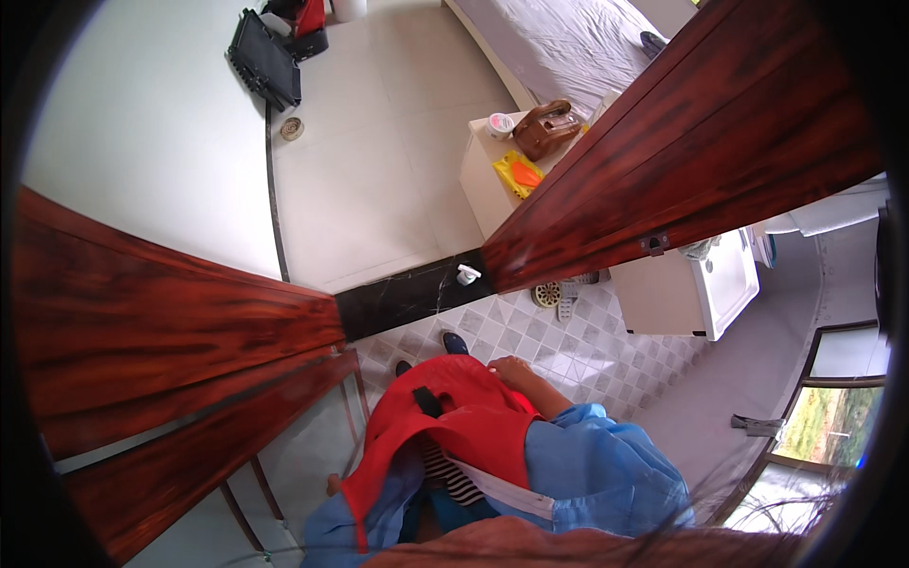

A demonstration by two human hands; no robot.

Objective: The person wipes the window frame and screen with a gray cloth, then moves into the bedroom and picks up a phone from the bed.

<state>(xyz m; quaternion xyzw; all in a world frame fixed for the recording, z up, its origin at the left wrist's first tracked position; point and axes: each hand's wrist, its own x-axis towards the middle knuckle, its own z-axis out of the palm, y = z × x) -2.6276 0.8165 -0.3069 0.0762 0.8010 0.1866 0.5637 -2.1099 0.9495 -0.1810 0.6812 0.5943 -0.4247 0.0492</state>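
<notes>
My right hand is at the right edge of the red apron, close to the cloth. Its fingers look curled, and whether they grip the fabric is unclear. Only a small part of my left hand shows beyond the apron's left side, near the glass-panelled door; its fingers are hidden. Blue sleeves cover both arms. Below the apron's far edge, a dark shoe stands on the tiled floor.
A black marble threshold bears a small white object. Wooden door and frame flank it. Beyond stand a cabinet with a brown bag, a bed and an open suitcase. A washbasin stands right.
</notes>
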